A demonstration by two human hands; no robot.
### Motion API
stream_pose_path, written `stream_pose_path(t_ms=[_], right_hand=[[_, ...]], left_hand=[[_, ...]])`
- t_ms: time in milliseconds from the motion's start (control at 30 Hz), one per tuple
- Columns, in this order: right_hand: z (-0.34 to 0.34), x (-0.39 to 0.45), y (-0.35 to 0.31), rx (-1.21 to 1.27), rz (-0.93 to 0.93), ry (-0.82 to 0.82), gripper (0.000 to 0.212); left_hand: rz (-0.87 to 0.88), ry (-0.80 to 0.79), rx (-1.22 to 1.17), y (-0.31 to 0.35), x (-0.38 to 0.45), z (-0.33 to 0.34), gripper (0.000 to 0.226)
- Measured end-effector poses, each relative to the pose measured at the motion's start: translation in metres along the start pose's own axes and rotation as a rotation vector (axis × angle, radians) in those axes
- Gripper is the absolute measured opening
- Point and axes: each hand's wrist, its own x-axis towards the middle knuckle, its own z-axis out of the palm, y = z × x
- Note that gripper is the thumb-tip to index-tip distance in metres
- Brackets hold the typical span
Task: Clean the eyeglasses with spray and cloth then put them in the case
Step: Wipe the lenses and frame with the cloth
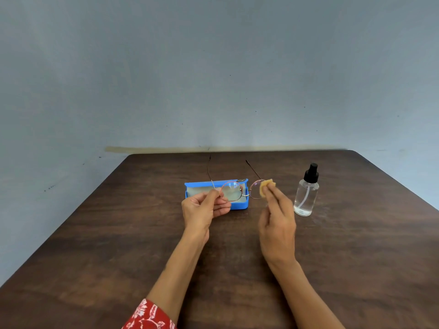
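Left hand [204, 207]: grip is closed on the eyeglasses [234, 191] at the left rim and hinge, frame held in the air above the open blue case [238, 205].

Right hand [276, 218]: grip is pinched on a small yellow cloth [266, 185], pressed to the right lens.

Spray bottle [306, 192] stands upright on the tabletop [118, 233], just beside the right hand.

Risks, as judged: the thin wire frame is supported at 1 end only, so hard rubbing could twist the bridge; a wide wiping stroke could knock the bottle over.
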Motion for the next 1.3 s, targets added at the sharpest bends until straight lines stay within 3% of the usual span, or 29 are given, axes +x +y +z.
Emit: stream_pose_path(t_ms=[233,400,567,733,933,1133,1300], right_hand=[[0.002,-0.002,-0.01,-0.011,-0.102,-0.025,0.04],[0.0,0.001,0.0,0.003,0.027,0.037,0.041],[0.007,-0.005,-0.01,0.018,-0.109,-0.037,0.038],[0.001,0.001,0.0,0.055,0.073,0.027,0.039],[0.006,-0.004,-0.008,0.042,-0.046,-0.013,0.035],[0.001,0.001,0.001,0.057,0.099,0.041,0.04],[0.007,-0.005,-0.009,0.018,-0.088,-0.028,0.039]], left_hand=[[0.009,-0.002,-0.003,0.0,0.0,0.0,0.017],[0.0,-0.005,0.003,-0.002,-0.001,0.001,0.015],[0.008,-0.009,0.006,-0.004,0.0,0.0,0.015],[0.011,-0.012,-0.001,-0.002,-0.001,0.0,0.015],[0.002,-0.002,-0.009,-0.002,0.0,0.0,0.016],[0.004,-0.008,-0.014,-0.002,0.0,0.0,0.018],[0.004,-0.017,-0.009,-0.003,-0.001,0.001,0.016]])
